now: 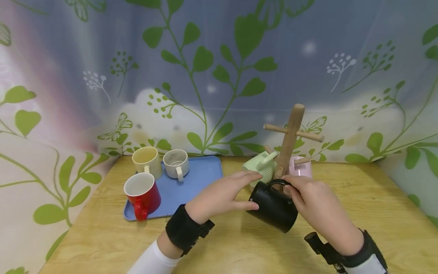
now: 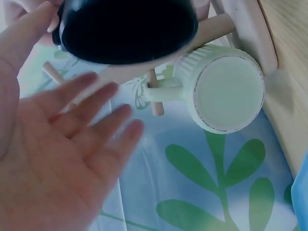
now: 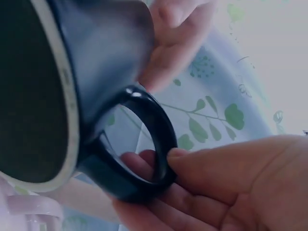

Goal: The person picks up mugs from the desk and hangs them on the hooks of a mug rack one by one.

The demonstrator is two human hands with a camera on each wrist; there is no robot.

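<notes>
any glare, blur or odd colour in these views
Head: fairly clear, with a soft shadow on the table below the black mug; left wrist: bluish cast, the mug's inside almost lost in black; right wrist: glints on the mug handle, left hand soft, backdrop washed out at upper right.

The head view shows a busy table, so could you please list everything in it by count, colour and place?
Black mug: 1, black, in front of the rack
Mug rack: 1, light wood, right of centre
Green mug: 1, pale green, rack's left side
Pink mug: 1, pale pink, rack's right side
Tray: 1, blue, table's left
Yellow mug: 1, pale yellow, tray's back left
Cup: 1, off-white, right of yellow mug
Red mug: 1, red, tray's front left
Table: 1, wood-coloured, beneath
Curtain: blue-white, green leaves, behind
Sleeves: 2, white, forearms
Straps: 2, black, wrists
Left hand: 1, beside black mug
Right hand: 1, holding its handle
</notes>
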